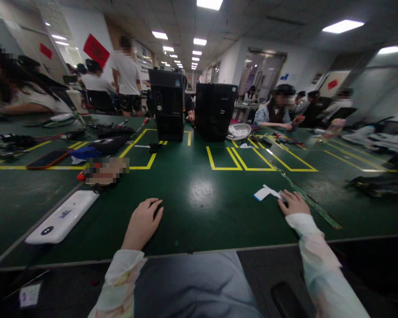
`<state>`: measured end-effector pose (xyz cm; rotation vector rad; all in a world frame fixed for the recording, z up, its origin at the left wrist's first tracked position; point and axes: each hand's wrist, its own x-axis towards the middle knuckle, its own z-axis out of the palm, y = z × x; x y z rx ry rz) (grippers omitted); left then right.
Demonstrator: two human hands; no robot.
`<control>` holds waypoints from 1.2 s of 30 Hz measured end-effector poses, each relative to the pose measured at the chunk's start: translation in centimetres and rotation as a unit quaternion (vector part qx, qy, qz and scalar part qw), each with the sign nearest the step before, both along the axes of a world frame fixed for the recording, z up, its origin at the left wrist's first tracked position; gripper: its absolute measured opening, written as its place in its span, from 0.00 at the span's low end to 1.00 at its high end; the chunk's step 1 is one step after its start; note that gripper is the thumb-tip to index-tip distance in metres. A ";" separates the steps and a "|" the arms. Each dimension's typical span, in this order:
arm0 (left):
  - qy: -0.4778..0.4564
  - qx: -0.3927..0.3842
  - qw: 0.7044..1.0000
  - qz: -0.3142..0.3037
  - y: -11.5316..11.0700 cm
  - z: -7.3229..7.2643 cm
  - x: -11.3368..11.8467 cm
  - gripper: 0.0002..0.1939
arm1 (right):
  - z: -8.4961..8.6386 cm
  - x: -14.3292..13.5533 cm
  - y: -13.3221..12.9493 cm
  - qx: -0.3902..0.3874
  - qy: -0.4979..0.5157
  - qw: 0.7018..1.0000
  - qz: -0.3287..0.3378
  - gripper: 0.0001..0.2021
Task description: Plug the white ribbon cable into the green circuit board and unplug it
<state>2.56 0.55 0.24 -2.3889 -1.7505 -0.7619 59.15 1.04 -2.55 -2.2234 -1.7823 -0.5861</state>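
My left hand (142,224) rests on the green table (199,225) near its front edge. Its fingers are loosely bent, the thumb stands apart from them, and it holds nothing. To its left lies a white oblong device (64,216) with dark lettering and a round dark spot. Farther right, my right hand (294,204) is on the table with its fingertips closed on one end of a white flat ribbon cable (267,192). The cable is folded and has a blue tip. Just beyond the right hand, a long narrow green circuit board strip (313,205) runs diagonally across the table.
Two black computer towers (167,106) stand at the back centre, beside a white basket (239,131). Yellow tape (225,168) marks the table. A dark phone-like slab (48,158), a blue cloth-like item (82,153) and cables lie left. Co-workers (275,112) sit across and around.
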 end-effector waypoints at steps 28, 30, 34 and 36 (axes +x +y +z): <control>0.013 -0.015 1.000 0.007 0.0 0.1 0.0 0.20 | 3.4 -32.4 -2.7 -0.096 0.161 0.929 0.320 0.27; 0.010 -0.012 1.000 0.008 -0.1 0.1 0.1 0.20 | 3.4 -33.1 -2.6 -0.102 0.161 0.933 0.305 0.27; 0.006 -0.004 1.000 0.002 -0.1 0.1 0.1 0.19 | 3.1 -34.6 -2.2 -0.110 0.159 0.936 0.294 0.28; 0.006 -0.004 1.000 -0.002 0.0 0.1 0.1 0.19 | 3.0 -35.2 -2.1 -0.114 0.160 0.934 0.297 0.28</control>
